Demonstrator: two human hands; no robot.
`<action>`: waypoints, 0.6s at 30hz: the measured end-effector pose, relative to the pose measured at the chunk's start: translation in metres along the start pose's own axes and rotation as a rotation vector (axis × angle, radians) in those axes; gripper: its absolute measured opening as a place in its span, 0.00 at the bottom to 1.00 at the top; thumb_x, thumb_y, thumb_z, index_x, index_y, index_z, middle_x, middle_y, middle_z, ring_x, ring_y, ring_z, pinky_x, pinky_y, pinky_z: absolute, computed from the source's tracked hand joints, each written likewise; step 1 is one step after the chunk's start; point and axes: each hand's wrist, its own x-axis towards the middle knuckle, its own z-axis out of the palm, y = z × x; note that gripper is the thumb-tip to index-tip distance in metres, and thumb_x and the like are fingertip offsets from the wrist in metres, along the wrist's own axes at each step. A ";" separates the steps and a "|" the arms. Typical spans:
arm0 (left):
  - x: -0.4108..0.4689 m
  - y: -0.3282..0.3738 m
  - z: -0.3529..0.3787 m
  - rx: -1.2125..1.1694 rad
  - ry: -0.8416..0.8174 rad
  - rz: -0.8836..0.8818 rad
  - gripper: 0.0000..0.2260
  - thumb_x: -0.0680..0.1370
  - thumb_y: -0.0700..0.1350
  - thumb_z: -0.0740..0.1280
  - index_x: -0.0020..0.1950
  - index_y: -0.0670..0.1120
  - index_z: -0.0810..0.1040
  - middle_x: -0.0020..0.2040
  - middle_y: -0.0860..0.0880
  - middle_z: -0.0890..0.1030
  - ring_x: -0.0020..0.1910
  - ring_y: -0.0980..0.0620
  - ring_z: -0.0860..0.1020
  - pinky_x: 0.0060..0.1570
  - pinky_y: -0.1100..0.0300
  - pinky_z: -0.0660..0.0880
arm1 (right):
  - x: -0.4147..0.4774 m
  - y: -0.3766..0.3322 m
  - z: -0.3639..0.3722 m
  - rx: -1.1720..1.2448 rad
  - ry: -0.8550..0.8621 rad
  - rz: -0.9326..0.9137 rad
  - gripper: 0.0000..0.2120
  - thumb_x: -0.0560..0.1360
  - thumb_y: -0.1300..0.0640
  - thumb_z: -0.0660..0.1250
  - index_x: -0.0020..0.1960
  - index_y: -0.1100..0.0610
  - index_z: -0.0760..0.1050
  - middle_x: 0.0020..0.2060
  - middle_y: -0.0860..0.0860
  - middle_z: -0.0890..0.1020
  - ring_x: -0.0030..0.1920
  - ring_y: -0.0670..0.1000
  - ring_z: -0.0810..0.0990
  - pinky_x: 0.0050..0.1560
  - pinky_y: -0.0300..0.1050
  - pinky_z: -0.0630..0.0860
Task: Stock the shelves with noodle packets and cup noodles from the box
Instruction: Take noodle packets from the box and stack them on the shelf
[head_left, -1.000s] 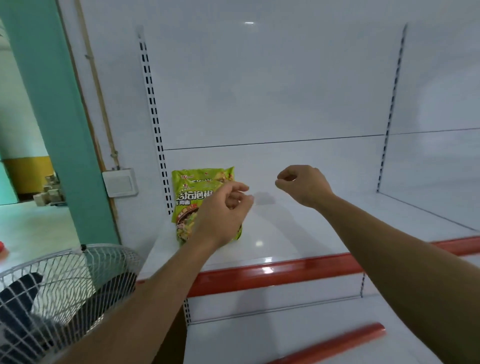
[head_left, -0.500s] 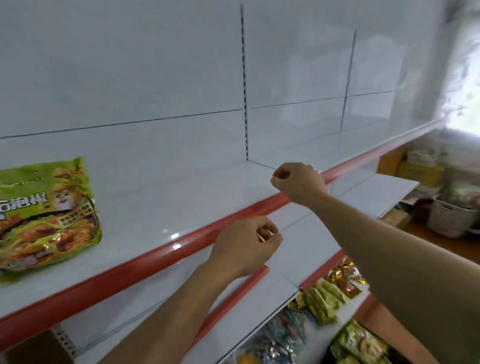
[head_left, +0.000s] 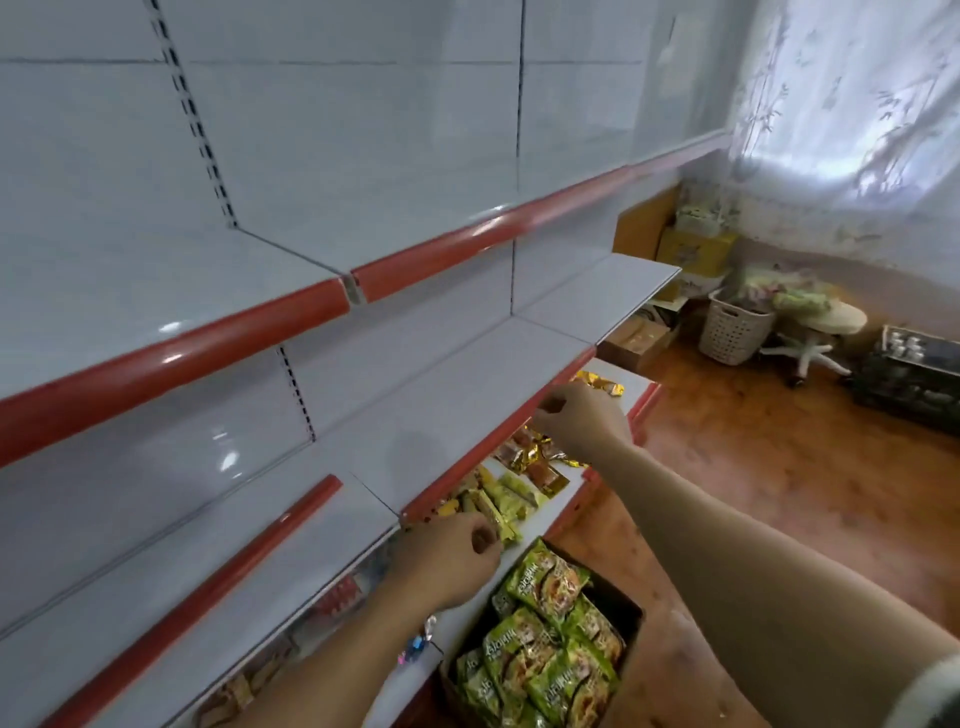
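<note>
hands hover at the shelving, green noodle packets (head_left: 545, 644) waiting in the box (head_left: 618, 605) below

a person's left hand (head_left: 447, 561) hangs just above the open box on the floor (head_left: 779, 467), fingers curled into a loose fist with nothing seen in them; the right hand (head_left: 584, 421) is curled at the red lip (head_left: 478, 457) of the middle shelf (head_left: 447, 410), and whether it touches or pinches that lip cannot be told. the packets stand tightly packed in the box, none yet in hand. the likely hazards: the glossy wrappers look slick, so a hasty pull could drag neighbours out or drop one, and a forearm swinging down could sweep the loose snack packets (head_left: 511, 496) off the low shelf beside the box.
</note>
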 end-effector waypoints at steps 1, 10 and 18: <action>0.020 0.012 0.025 0.000 -0.047 -0.044 0.10 0.79 0.57 0.63 0.54 0.54 0.79 0.51 0.56 0.82 0.48 0.54 0.79 0.48 0.57 0.77 | 0.015 0.030 0.005 0.001 -0.049 0.016 0.08 0.77 0.50 0.65 0.48 0.52 0.80 0.37 0.46 0.81 0.35 0.46 0.78 0.32 0.40 0.72; 0.078 0.008 0.155 -0.104 -0.285 -0.372 0.12 0.79 0.59 0.61 0.54 0.56 0.79 0.51 0.54 0.82 0.48 0.53 0.79 0.46 0.58 0.76 | 0.055 0.180 0.085 -0.037 -0.422 0.150 0.06 0.78 0.47 0.64 0.50 0.49 0.77 0.38 0.46 0.80 0.36 0.49 0.79 0.34 0.42 0.74; 0.123 -0.062 0.276 -0.358 -0.416 -0.664 0.06 0.78 0.59 0.65 0.46 0.59 0.78 0.53 0.54 0.82 0.52 0.51 0.80 0.53 0.54 0.77 | 0.039 0.282 0.201 -0.049 -0.680 0.386 0.15 0.78 0.47 0.64 0.63 0.50 0.76 0.38 0.47 0.81 0.35 0.50 0.79 0.33 0.42 0.73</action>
